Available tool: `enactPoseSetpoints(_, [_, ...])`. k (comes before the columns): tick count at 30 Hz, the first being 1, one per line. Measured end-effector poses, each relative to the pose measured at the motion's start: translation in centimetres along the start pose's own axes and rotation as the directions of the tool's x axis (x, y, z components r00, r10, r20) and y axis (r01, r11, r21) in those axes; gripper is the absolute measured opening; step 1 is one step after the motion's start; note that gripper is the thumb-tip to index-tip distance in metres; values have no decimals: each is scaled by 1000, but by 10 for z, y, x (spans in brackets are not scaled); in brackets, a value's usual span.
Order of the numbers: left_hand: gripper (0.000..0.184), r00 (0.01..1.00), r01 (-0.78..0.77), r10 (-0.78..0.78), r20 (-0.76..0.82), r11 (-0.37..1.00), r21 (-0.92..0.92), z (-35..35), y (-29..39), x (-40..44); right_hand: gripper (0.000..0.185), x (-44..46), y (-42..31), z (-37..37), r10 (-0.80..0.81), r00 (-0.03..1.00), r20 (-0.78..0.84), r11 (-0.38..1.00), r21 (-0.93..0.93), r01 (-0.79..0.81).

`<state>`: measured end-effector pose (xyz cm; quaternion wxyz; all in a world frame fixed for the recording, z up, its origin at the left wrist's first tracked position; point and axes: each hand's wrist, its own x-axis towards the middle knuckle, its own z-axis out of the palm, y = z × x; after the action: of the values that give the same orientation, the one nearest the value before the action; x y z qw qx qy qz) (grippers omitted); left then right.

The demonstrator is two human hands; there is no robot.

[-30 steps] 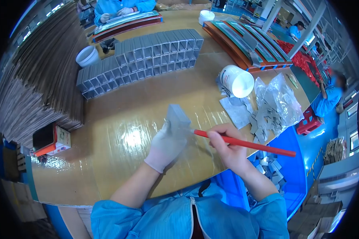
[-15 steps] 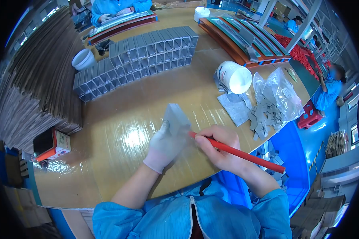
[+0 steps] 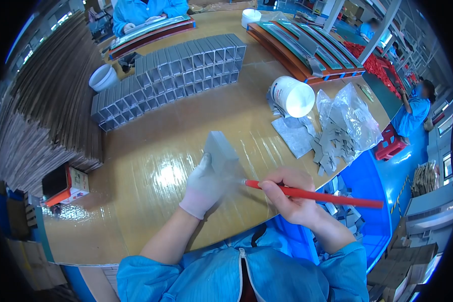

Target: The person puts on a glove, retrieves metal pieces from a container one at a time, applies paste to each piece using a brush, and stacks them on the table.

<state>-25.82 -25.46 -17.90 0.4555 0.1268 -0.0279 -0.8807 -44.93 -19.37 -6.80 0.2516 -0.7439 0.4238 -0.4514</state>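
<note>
My left hand (image 3: pixel 204 182), in a white glove, is closed round a grey box-like piece (image 3: pixel 221 151) held above the table. Its thumb lies along the left side of the piece. My bare right hand (image 3: pixel 290 194) grips a red stick (image 3: pixel 337 199) between thumb and fingers. The stick's pale tip is at the right edge of the gloved hand, by the lower end of the piece; blur there hides whether they touch. Beyond my hands, similar grey hollow pieces (image 3: pixel 186 65) stand stacked in rows.
A tall cardboard stack (image 3: pixel 55 95) rises at left beside a small box (image 3: pixel 79 180). At right are a white tub (image 3: pixel 293 96), grey scraps in a plastic bag (image 3: pixel 350 121) and a blue bin (image 3: pixel 370 201). Framed panels (image 3: pixel 307 48) lie behind; a co-worker (image 3: pixel 148 10) works across the table.
My right hand moved left with the stick, then back right, and the stick now lies flatter. The gloved hand still holds the grey piece. The view has shifted slightly.
</note>
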Motion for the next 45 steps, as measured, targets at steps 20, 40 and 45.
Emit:
enactPoseSetpoints(20, [43, 998, -5, 4, 69, 1000, 16, -1, -3, 0, 8, -1, 21, 23, -144, 983, -118, 984, -125, 129])
enactPoseSetpoints(40, [30, 999, -8, 8, 31, 1000, -6, 4, -2, 0, 26, 8, -38, -16, 329, 930, -165, 368, 929, 35])
enactPoseSetpoints(45, [36, 999, 36, -32, 40, 992, -119, 1, -1, 1, 29, 20, -94, -27, 16, 999, 46, -175, 984, -42])
